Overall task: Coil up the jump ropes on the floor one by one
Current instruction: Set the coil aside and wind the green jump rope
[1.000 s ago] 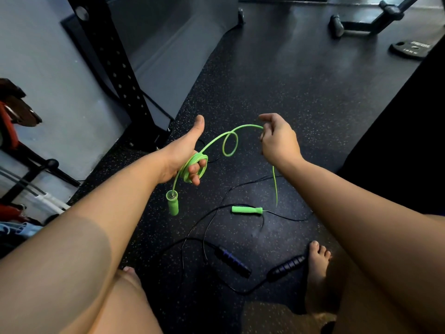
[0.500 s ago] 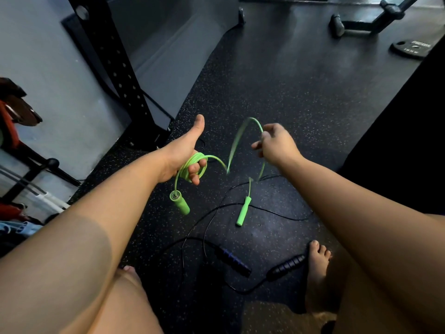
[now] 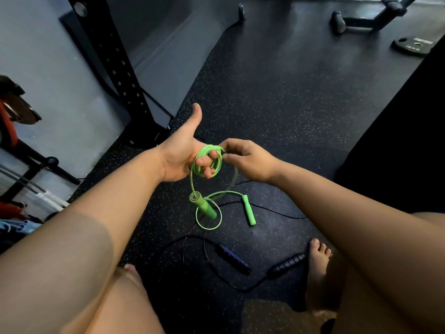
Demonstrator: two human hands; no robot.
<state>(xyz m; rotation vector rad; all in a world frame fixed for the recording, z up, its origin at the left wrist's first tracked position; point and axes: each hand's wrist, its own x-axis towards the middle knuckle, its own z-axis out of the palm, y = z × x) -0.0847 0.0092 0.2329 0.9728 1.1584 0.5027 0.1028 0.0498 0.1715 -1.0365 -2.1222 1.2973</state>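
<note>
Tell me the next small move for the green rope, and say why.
The left hand holds several turns of the green jump rope on its curled fingers; the right hand pinches the rope beside them. A loose loop and the far handle below are not yet coiled. So probably: the right hand wraps one more turn round the left fingers.

floor (image 3: 277, 104): black rubber gym matting with pale specks

black jump rope (image 3: 231, 259): lying loose on it, nearer me than the left hand (image 3: 180, 157) and right hand (image 3: 248, 162); thin cord trailing around, two dark ribbed handles

bare foot (image 3: 317, 263): flat on it, just beside the rope's right handle

weight plate (image 3: 413, 45): lying flat, way beyond the right hand

rack post (image 3: 115, 75): stands on it, beyond the left hand
</note>
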